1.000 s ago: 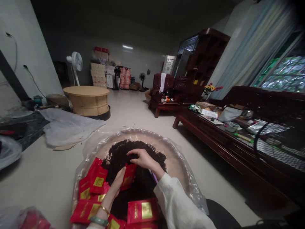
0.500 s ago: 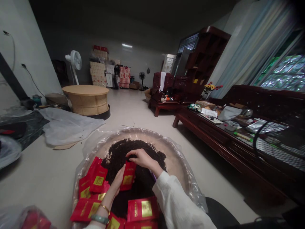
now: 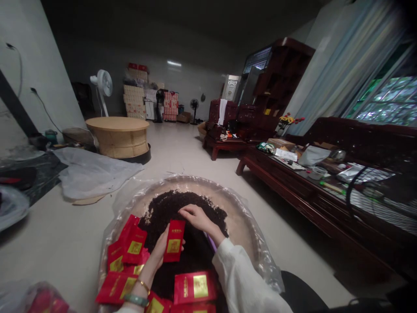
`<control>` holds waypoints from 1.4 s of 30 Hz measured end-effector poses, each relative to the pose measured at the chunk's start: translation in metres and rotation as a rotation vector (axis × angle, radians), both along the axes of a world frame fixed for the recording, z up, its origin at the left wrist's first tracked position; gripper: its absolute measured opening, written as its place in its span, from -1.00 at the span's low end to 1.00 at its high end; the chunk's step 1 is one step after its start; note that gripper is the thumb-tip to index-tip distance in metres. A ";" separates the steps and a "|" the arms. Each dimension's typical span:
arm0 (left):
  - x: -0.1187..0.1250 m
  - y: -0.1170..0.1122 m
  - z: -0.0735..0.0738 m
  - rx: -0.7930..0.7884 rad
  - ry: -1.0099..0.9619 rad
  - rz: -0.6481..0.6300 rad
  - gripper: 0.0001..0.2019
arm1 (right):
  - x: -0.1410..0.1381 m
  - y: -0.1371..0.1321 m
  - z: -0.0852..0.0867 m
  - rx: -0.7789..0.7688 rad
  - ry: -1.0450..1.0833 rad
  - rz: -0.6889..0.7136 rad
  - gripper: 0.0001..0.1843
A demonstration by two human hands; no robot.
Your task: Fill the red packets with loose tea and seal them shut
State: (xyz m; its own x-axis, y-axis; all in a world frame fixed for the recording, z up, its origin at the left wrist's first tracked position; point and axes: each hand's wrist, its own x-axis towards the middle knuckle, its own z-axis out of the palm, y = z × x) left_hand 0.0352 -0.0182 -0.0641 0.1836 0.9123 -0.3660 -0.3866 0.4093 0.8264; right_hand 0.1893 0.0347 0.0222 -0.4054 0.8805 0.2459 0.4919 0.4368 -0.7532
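My left hand point(image 3: 162, 249) is wrapped round an upright red packet point(image 3: 175, 241) with a gold square and gold lettering on its face. To the packet's upper right, apart from it, is my right hand point(image 3: 197, 217), its fingertips pinched together; whatever they may hold is too small to make out. Beneath both hands spreads a heap of dark, loose material point(image 3: 192, 200) that looks like tea leaves, lying in a wide round tray point(image 3: 243, 217) lined with clear plastic. More red packets point(image 3: 134, 246) lie at the tray's left, and another red packet point(image 3: 195, 287) lies at its near side.
Something purple point(image 3: 210, 241) shows under my right forearm. A long dark wooden table point(image 3: 280, 191) with clutter stands to the right. Plastic sheeting point(image 3: 94, 174) covers floor at the left, before a round wooden table point(image 3: 117, 124). A bag with red packets point(image 3: 45, 299) sits at lower left.
My right hand has drawn back slightly to the right from the packet's top. The packet in my left hand now stands straighter, its face turned more towards me.
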 end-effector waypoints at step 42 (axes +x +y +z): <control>0.008 0.000 0.024 0.478 0.548 0.100 -0.47 | 0.019 -0.003 -0.017 -0.077 0.143 -0.064 -0.93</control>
State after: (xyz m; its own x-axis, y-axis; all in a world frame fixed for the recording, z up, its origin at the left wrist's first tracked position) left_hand 0.0433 -0.0179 -0.0405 -0.0038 0.9981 0.0607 0.1165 -0.0599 0.9914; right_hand 0.2083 0.0314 0.0048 -0.3139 0.9217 0.2277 0.4020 0.3463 -0.8476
